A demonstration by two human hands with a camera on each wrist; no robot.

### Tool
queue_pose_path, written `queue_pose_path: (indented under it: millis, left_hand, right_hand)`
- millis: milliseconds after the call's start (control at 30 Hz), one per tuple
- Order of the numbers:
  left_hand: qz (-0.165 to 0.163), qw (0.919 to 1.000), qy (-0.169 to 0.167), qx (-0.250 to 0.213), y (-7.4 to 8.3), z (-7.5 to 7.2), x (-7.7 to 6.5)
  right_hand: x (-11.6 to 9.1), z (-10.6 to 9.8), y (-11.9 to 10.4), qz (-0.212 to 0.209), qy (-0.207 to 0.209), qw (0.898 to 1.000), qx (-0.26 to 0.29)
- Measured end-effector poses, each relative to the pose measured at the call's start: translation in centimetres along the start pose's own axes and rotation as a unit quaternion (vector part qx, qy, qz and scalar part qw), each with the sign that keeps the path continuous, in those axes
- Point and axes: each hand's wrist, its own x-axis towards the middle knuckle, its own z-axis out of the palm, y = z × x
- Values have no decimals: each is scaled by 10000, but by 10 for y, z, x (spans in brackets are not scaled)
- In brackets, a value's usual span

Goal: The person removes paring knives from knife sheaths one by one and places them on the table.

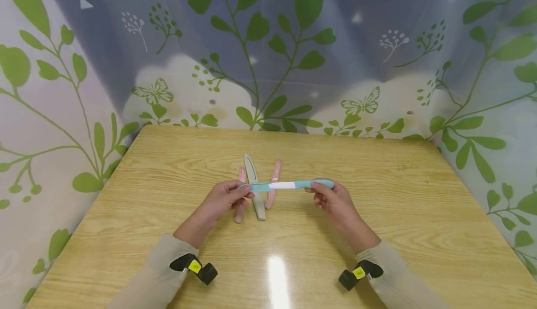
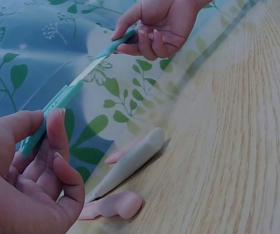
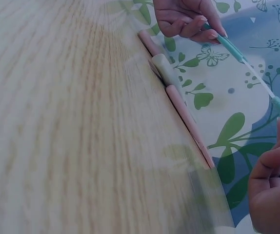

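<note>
In the head view, a small knife with a white blade (image 1: 283,185) and a teal handle (image 1: 304,184) is held level above the table. Its teal sheath (image 1: 262,188) covers the tip end of the blade, and a stretch of white shows between sheath and handle. My left hand (image 1: 221,199) pinches the sheath between thumb and fingers. The handle is gripped by my right hand (image 1: 338,204), thumb on top. Beneath lie a grey sheathed knife (image 1: 260,210) and two pink knives, one on the left (image 1: 239,214) and one on the right (image 1: 270,200).
The wooden table (image 1: 419,234) reaches back to a patterned curtain (image 1: 268,66) with green leaves, which also hangs at both sides. A bright light reflection lies on the wood near the front edge.
</note>
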Motion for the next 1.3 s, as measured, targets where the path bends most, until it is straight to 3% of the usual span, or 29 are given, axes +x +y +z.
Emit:
queue_pose_path:
  millis: [233, 833, 1167, 1300]
  left_hand:
    - [-23, 9998, 203, 9, -1, -4, -1]
    - [-59, 9994, 327, 74, 2, -2, 1]
    - [-59, 9999, -100, 34, 7, 4, 2]
    - [-82, 9999, -97, -22, 9, 8, 3]
  right_hand:
    - [2, -7, -3, 53, 79, 9998, 195]
    - [7, -7, -4, 167, 279, 9985, 434]
    - [7, -10, 3, 303, 19, 9973, 662]
    - [8, -10, 4, 320, 47, 9963, 791]
